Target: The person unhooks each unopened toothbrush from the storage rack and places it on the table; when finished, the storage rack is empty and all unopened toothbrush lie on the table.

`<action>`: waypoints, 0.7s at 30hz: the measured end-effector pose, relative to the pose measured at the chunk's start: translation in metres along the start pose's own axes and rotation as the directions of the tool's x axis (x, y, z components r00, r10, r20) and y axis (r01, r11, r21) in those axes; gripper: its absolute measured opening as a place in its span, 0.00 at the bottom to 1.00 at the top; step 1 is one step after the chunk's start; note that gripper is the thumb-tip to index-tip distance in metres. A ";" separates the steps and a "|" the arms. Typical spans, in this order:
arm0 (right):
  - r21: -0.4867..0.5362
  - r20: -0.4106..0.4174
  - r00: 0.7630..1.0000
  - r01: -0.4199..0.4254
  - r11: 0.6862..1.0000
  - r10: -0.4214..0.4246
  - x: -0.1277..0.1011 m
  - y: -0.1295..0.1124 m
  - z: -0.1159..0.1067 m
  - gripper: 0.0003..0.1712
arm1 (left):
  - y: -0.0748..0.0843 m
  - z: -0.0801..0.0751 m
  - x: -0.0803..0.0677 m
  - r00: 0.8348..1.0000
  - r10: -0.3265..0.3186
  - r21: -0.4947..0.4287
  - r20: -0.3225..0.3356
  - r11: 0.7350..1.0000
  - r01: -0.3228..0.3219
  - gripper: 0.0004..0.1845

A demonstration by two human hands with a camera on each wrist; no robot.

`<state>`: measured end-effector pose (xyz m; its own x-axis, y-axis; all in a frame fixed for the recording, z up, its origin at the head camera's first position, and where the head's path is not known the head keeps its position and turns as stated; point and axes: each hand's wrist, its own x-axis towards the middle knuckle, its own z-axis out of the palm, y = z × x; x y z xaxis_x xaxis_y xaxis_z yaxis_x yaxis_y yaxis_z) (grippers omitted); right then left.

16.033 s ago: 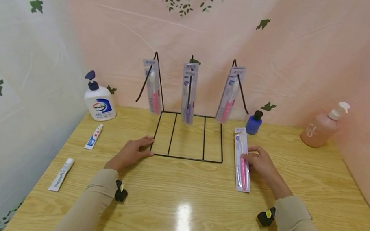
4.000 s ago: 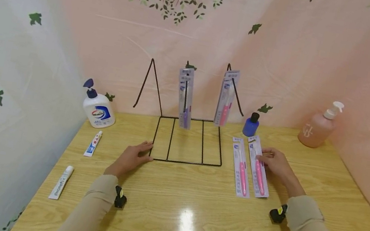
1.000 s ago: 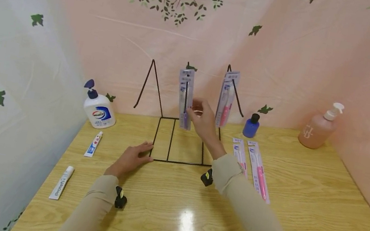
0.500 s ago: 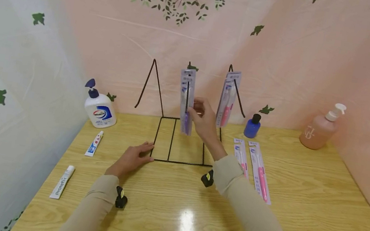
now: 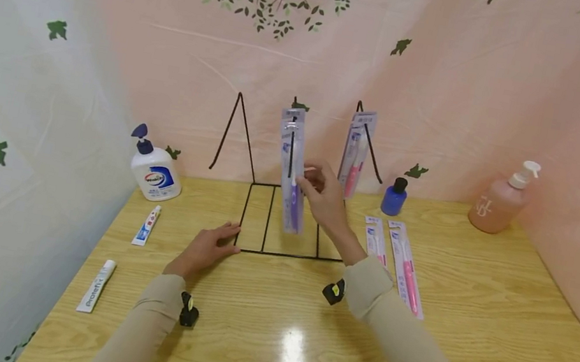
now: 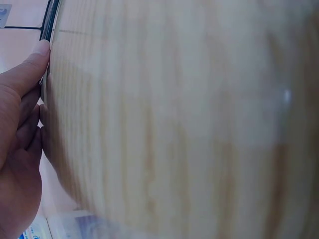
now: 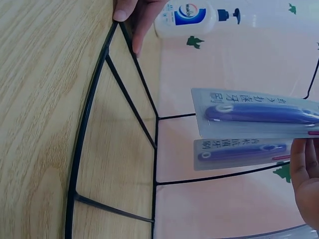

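Observation:
A black wire rack (image 5: 289, 252) stands at the back of the wooden table (image 5: 471, 342). My right hand (image 5: 317, 189) pinches a purple toothbrush pack (image 5: 295, 175) at the rack's middle hook, with the pack's lower end tilted toward me. In the right wrist view the held pack (image 7: 254, 112) sits in front of a second purple pack (image 7: 239, 152). Pink toothbrush packs (image 5: 355, 154) hang on the right hook. The left hook is bare. My left hand (image 5: 205, 247) lies flat on the table, fingers straight, touching the rack's front left corner (image 6: 47, 30).
Two pink toothbrush packs (image 5: 378, 242) (image 5: 405, 269) lie right of the rack. A white soap pump (image 5: 155, 169) and two toothpaste tubes (image 5: 145, 225) (image 5: 95, 285) are on the left. A small blue bottle (image 5: 395, 197) and a pink pump bottle (image 5: 498, 203) stand at the back right.
My right hand left the pink packs on the table, reached to the middle hook and has drawn the purple pack's lower end toward me. The left hand has stayed put.

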<state>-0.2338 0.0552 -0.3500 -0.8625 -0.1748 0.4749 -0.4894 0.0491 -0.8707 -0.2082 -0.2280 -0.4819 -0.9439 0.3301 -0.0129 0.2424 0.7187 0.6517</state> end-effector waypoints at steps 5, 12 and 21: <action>-0.003 0.045 0.998 -0.035 0.999 0.035 -0.006 -0.005 -0.006 0.17 | 0.002 -0.001 0.000 1.000 -0.007 0.006 0.008 1.000 0.007 0.31; -0.010 0.113 0.992 -0.056 0.998 0.057 -0.015 -0.015 -0.016 0.17 | 0.003 -0.001 0.000 0.999 -0.029 0.014 0.016 0.999 0.029 0.32; -0.014 0.148 0.989 -0.004 1.000 0.006 -0.021 0.004 -0.022 0.15 | 0.000 0.000 0.001 1.000 -0.019 0.020 0.015 1.000 0.019 0.32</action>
<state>-0.2203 0.0807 -0.3609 -0.8370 -0.3177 0.4455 -0.4875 0.0633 -0.8708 -0.2088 -0.2278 -0.4812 -0.9449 0.3254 -0.0365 0.2291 0.7366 0.6364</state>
